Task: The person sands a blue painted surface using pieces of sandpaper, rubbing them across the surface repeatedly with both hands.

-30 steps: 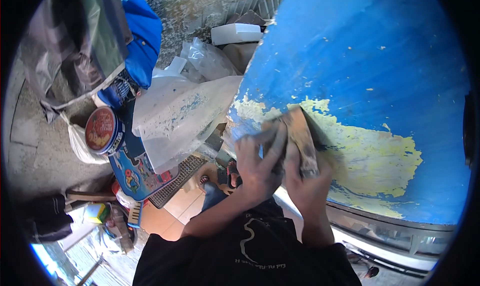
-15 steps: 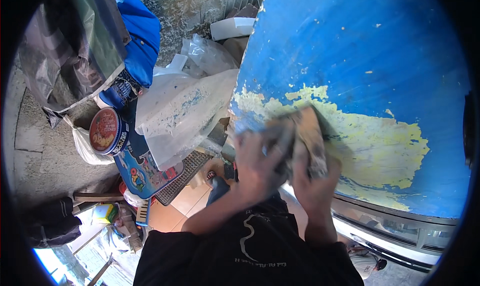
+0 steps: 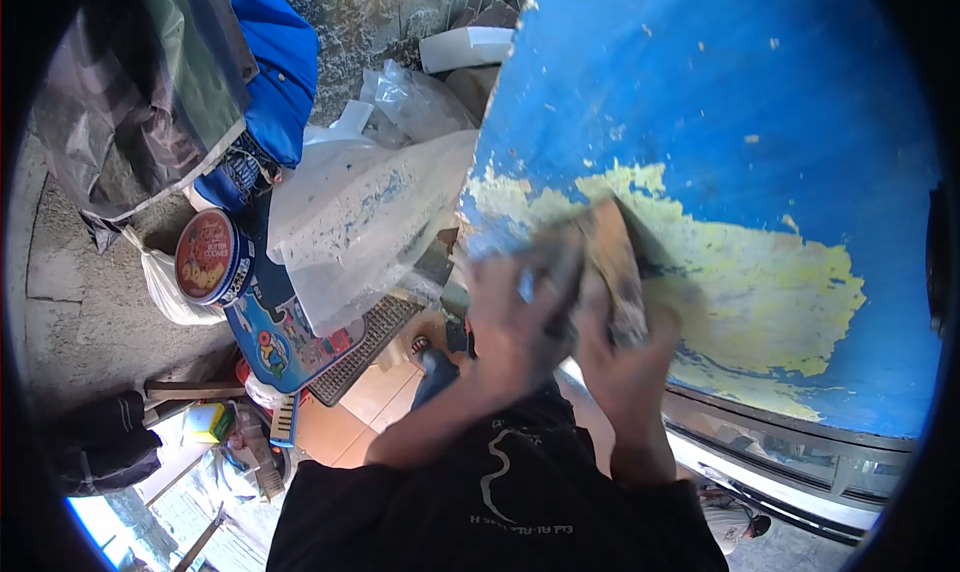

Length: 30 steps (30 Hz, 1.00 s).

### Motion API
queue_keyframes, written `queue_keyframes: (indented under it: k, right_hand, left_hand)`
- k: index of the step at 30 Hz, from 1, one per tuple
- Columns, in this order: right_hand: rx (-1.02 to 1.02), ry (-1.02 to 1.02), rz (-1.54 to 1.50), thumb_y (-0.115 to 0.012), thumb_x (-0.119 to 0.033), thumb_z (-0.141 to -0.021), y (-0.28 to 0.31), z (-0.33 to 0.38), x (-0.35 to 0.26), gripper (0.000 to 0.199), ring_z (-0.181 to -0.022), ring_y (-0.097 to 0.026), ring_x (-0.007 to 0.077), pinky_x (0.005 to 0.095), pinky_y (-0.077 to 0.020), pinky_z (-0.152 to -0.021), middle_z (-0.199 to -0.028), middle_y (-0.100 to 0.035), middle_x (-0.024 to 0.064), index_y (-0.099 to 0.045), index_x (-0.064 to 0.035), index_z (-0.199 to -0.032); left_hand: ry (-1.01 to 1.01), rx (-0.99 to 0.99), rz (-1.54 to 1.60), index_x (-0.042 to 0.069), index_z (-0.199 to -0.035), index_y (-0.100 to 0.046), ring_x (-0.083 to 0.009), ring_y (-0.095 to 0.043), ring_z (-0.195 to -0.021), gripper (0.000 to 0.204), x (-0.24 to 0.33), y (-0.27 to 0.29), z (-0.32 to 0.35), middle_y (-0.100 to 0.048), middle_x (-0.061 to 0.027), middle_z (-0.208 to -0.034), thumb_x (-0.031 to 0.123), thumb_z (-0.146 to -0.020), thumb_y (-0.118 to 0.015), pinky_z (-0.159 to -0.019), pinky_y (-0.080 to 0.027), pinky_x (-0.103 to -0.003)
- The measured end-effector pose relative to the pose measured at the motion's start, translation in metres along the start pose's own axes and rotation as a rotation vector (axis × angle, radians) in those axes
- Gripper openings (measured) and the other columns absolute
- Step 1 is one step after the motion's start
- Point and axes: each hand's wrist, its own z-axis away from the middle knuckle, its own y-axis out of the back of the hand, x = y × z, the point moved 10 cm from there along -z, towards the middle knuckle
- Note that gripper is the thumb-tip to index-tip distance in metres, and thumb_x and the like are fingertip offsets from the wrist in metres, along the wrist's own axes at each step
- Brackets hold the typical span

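Note:
A worn tan sanding block (image 3: 612, 257) rests against a blue painted panel (image 3: 800, 112), over a pale yellow patch (image 3: 760, 282) where the blue is gone. My right hand (image 3: 625, 362) is closed around its near end, thumb and fingers on either side. My left hand (image 3: 515, 302) is smeared by motion; its fingers are bent over the block's left side, and I cannot make out each fingertip. Both hands are dusty. The block's underside is hidden against the panel. Small pale flecks dot the blue paint.
Left of the panel hangs a dusty clear plastic sheet (image 3: 350, 222). Beyond it are a round biscuit tin (image 3: 207, 256), a blue cartoon-printed board (image 3: 285, 342), a grey tarp (image 3: 130, 102) and a blue cloth bag (image 3: 275, 62). A person (image 3: 735, 522) is far below right.
The block and both hands have shifted slightly left and away from me, still together on the panel. Flecks on the blue paint lie in different places.

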Motion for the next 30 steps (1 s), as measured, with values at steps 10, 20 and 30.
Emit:
queue_keyframes:
  k: [10,20,30]
  right_hand:
    - [0.039,0.009,-0.072,-0.060,-0.005,-0.083,0.001,0.007,0.005,0.014,-0.060,-0.065,0.0295,0.0345,-0.0477,-0.054,-0.069,-0.062,0.0166,-0.061,0.0045,-0.093]
    - [0.039,-0.057,-0.042,-0.059,-0.005,-0.083,-0.018,-0.004,0.015,0.017,-0.076,-0.067,0.0314,0.0349,-0.0514,-0.066,-0.086,-0.066,0.0203,-0.064,0.0060,-0.095]
    - [-0.028,0.082,0.159,-0.059,-0.005,-0.083,-0.021,0.015,-0.003,0.013,-0.059,-0.064,0.0306,0.0346,-0.0489,-0.053,-0.070,-0.063,0.0174,-0.061,0.0045,-0.091]
  left_hand:
    - [-0.092,-0.080,0.025,0.007,-0.117,-0.062,-0.0216,-0.052,-0.082,0.055,0.006,-0.016,0.016,-0.059,-0.0068,-0.103,0.010,-0.063,-0.072,-0.075,-0.036,-0.035]
    - [-0.033,-0.040,-0.101,0.006,-0.119,-0.061,-0.0218,-0.051,-0.079,0.056,-0.009,-0.012,0.009,-0.057,-0.0072,-0.098,0.008,-0.063,-0.070,-0.074,-0.037,-0.035]
    - [-0.102,-0.109,0.015,0.008,-0.121,-0.061,-0.0220,-0.048,-0.076,0.058,-0.010,-0.010,0.012,-0.057,-0.0065,-0.098,0.011,-0.063,-0.066,-0.070,-0.036,-0.036]
